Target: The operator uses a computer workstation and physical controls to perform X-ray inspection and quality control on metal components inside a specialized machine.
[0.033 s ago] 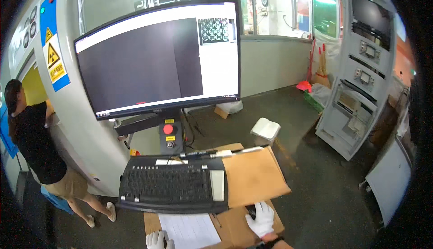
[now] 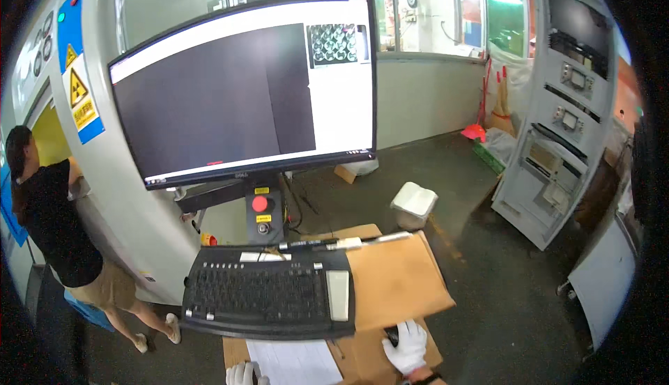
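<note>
My right hand, in a white glove, is wrapped over a black computer mouse on brown cardboard. The mouse shows only at its front, under my fingers. At the lower edge my left hand, also white-gloved, is curled beside a lined sheet of paper. Something dark shows between its fingers and thumb; I cannot make it out. Beyond my hands lies a black keyboard. To its right is a flat brown envelope or folder, close above the mouse.
A large monitor stands behind the keyboard, above a red push button. Someone in a black top stands at a cabinet on the left. A white-topped bin and a grey equipment rack stand to the right.
The view has shifted slightly, and the keyboard and hands sit a little lower in it. My right hand stays on the mouse.
</note>
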The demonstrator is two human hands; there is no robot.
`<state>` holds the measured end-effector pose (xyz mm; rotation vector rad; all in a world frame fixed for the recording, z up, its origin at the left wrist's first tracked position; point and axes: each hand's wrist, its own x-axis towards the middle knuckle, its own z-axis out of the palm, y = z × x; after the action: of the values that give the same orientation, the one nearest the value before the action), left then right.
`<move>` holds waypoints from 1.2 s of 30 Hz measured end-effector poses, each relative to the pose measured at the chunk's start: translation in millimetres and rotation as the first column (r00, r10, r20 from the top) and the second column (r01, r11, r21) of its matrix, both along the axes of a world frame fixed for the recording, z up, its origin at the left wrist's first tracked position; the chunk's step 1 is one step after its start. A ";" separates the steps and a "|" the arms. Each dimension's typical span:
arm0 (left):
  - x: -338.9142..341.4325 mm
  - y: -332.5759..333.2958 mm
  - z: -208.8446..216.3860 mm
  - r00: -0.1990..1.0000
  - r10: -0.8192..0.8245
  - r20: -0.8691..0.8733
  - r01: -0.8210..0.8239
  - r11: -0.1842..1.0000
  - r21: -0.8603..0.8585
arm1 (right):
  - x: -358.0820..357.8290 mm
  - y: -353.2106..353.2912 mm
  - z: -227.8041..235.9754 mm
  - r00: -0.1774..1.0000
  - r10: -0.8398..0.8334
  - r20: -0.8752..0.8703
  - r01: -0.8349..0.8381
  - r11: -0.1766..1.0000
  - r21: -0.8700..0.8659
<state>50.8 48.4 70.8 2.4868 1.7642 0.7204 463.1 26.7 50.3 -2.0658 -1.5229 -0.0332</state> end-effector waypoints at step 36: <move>-2.0 -0.2 -18.1 0.975 0.072 -0.212 -0.099 0.988 -0.120 | 170.6 101.8 83.8 0.454 0.033 -0.890 0.627 0.698 0.345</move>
<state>48.8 48.2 52.6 2.4914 1.9253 0.3447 633.7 128.5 134.1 -1.3550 -0.3407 0.2601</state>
